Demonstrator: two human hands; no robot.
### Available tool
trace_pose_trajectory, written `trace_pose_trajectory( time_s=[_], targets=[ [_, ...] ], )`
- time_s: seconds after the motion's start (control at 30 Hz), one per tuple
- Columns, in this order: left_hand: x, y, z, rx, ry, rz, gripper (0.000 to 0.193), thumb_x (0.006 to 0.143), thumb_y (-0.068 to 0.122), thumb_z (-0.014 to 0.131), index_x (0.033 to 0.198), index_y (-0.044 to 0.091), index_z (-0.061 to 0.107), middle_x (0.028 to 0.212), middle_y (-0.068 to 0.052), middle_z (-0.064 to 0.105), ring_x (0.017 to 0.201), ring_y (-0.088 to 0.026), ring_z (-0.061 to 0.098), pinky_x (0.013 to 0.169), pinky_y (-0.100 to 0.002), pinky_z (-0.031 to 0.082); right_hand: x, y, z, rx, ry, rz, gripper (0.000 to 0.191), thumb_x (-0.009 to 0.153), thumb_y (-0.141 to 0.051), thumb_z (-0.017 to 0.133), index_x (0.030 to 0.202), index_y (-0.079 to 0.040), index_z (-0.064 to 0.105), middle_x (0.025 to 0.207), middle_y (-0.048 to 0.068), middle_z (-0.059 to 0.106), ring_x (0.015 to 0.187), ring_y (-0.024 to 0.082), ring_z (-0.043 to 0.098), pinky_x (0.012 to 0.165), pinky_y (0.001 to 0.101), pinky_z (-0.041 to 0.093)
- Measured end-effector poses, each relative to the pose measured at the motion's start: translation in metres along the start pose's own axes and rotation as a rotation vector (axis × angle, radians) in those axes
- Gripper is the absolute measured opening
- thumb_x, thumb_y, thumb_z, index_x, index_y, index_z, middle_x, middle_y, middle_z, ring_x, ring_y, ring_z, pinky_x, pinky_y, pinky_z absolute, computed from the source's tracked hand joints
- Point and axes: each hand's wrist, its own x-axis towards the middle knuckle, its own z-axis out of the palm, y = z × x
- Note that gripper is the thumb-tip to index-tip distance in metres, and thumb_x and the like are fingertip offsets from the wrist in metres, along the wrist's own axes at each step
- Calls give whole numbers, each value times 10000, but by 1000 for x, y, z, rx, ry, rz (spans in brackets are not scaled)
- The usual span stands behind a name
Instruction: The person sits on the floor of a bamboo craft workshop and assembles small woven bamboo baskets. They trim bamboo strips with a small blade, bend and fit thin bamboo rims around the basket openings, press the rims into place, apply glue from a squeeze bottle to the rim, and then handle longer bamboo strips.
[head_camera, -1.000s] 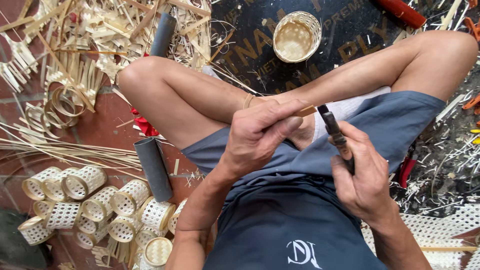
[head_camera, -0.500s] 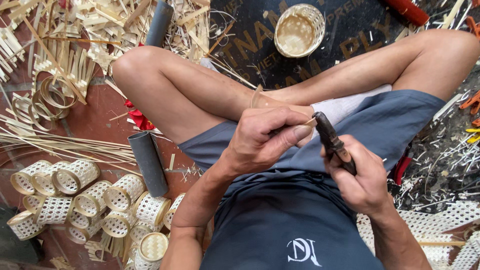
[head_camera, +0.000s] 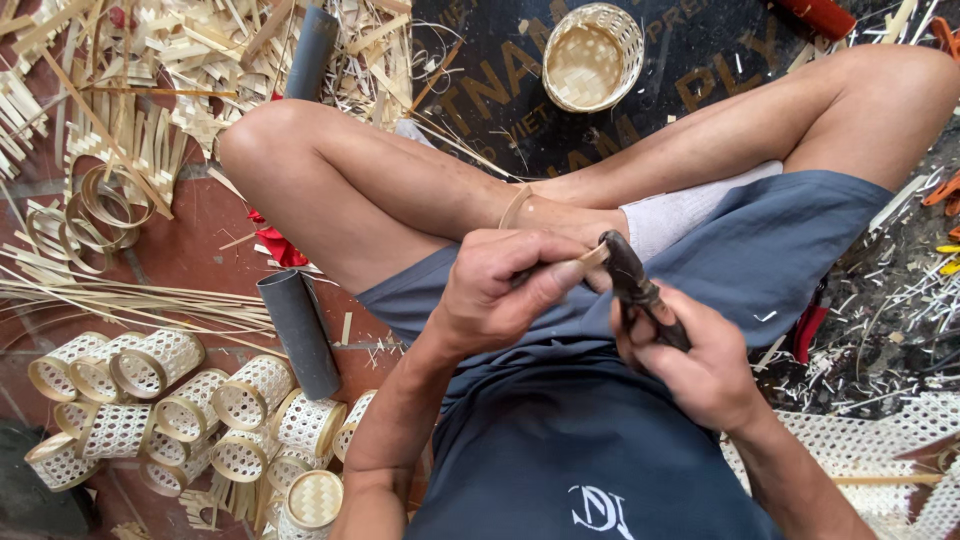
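Note:
I sit cross-legged on the floor. My left hand (head_camera: 505, 285) is closed around a thin pale bamboo strip (head_camera: 592, 257), whose end sticks out between thumb and forefinger. My right hand (head_camera: 700, 360) grips a dark knife (head_camera: 630, 280), its tip resting against the end of the strip. Both hands meet over my lap, above blue shorts. A curved piece of strip (head_camera: 515, 205) loops near my ankle.
A small round woven basket (head_camera: 592, 55) stands ahead on a dark printed mat. Several woven bamboo cylinders (head_camera: 190, 410) lie at lower left beside a grey tube (head_camera: 297, 330). Another grey tube (head_camera: 310, 50) lies among bamboo strips and shavings (head_camera: 130, 110). White woven mesh (head_camera: 880, 450) lies at right.
The view has shifted slightly. My hands have stayed together over my lap, the knife working at the strip's end.

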Motion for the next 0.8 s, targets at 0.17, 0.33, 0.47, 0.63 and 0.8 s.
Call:
trace_pose_trajectory(
  time_s=[0.17,0.33,0.47,0.63,0.8],
  targets=[
    [1,1,7,124,55,27,99,1027,31,687,1110,-19,704,848,-76,725,739,-120,700,676,-276,559,1,2,1,-504,93,-436,178,853,66,512,1029,56,536,1014,108,603,787,138,587,700,260,494],
    [-1,-3,8,62,10,17,39,994,25,704,996,-13,706,761,-71,701,630,-113,643,569,-263,512,-5,8,-7,344,-146,25,103,812,79,527,892,14,523,956,166,653,698,147,536,603,275,486],
    [-3,-7,10,123,34,80,65,983,47,739,966,6,691,805,-84,705,689,-131,673,617,-256,528,-7,13,-13,72,-193,-148,111,829,51,557,933,12,562,994,151,632,814,216,589,746,328,508],
    [-6,-10,-5,144,100,44,120,1011,36,689,1107,-33,709,961,-122,741,858,-149,723,787,-269,582,-40,62,-73,-852,379,-465,188,819,11,549,1006,18,541,1161,204,609,931,284,630,813,373,523],
    [-14,-11,-49,-345,382,59,89,1087,46,600,1128,-13,652,872,-151,646,659,-157,594,574,-273,462,-118,192,-170,-997,1023,252,134,948,52,478,1070,6,508,1054,134,475,891,268,509,785,394,451]
  ],
)
